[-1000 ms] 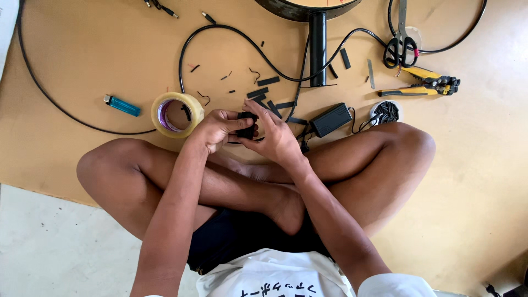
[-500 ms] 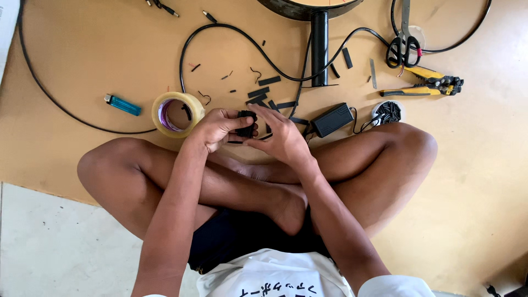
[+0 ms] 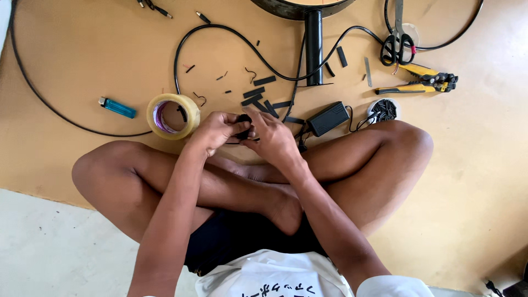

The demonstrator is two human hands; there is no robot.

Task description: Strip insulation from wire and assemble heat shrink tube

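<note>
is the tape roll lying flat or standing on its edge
Lying flat: the tape roll rests on the brown floor with its round hole facing up at the camera, just beside the left hand.

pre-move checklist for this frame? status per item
1. Both hands on the work: left hand and right hand meet on a small black part: ok.
2. Grip details: fingers cover the part: cannot tell.
3. Tape roll beside left hand: ok.
4. Wire stripper and scissors far off to the right: not ok.
5. Black power adapter near right hand, untouched: ok.
</note>
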